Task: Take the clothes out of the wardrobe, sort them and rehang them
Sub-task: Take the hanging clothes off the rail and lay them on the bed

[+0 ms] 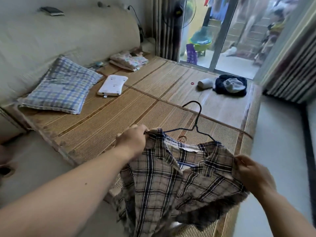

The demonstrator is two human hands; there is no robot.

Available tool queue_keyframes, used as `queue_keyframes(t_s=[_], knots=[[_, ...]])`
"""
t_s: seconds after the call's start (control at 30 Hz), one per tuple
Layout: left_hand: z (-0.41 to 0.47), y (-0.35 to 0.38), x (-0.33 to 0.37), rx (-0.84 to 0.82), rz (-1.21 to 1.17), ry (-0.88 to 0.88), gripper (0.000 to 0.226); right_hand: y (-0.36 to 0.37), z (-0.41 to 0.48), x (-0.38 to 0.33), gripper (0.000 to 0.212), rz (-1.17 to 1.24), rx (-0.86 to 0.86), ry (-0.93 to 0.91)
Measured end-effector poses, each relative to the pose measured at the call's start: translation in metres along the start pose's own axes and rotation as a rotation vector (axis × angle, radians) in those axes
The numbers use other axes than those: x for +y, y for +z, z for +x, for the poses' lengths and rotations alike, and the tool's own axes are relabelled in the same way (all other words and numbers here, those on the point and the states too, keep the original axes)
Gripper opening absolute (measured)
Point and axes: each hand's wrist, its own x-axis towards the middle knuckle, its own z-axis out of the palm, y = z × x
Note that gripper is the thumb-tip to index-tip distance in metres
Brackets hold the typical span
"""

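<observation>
A beige and navy plaid shirt [172, 182] hangs in front of me over the near end of the bed, with a dark wire hanger [196, 120] partly inside its collar and the hook sticking up. My left hand [132, 141] grips the shirt's left shoulder. My right hand [251, 171] pinches the right shoulder. The shirt's lower part droops out of view.
The bed carries a bamboo mat [119, 106], a blue checked pillow [61, 86], a small white pillow [112, 85], folded floral cloth [128, 61], a dark clothes pile [230, 85] and a white roll [205, 82]. Striped curtains [290, 72] and a glass sliding door [222, 31] stand on the right.
</observation>
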Motion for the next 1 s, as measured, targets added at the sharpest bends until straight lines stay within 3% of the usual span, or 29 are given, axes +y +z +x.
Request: queue_keyframes(t_s=[0.2,0.33,0.47,0.53,0.57,0.6,0.7,0.83,1.0], knots=[[0.081,0.079,0.016,-0.171,0.037,-0.103,0.024,0.066,0.090,0.043,0.026,0.011,-0.231,0.122],[0.122,0.137,0.016,-0.254,0.129,-0.156,0.022,0.114,0.140,0.069,0.018,-0.081,-0.494,0.206],[0.149,0.181,0.015,-0.275,0.185,-0.204,0.021,0.146,0.176,0.082,0.023,-0.073,-0.560,0.246],[0.159,0.194,0.012,-0.278,0.126,-0.265,0.022,0.157,0.190,0.080,0.015,-0.049,-0.562,0.258],[0.162,0.198,0.009,-0.277,0.094,-0.301,0.029,0.162,0.195,0.078,0.019,-0.040,-0.565,0.261],[0.163,0.201,0.006,-0.285,0.067,-0.335,0.042,0.167,0.199,0.076,0.038,-0.055,-0.565,0.248],[0.156,0.205,0.000,-0.325,0.006,-0.395,0.067,0.175,0.200,0.063,0.063,-0.103,-0.594,0.170],[0.131,0.189,-0.012,-0.343,-0.004,-0.392,0.070,0.179,0.191,0.018,0.063,-0.165,-0.684,-0.044],[0.093,0.130,-0.034,-0.293,-0.045,-0.379,0.067,0.174,0.165,-0.098,0.060,-0.178,-0.736,-0.435]])
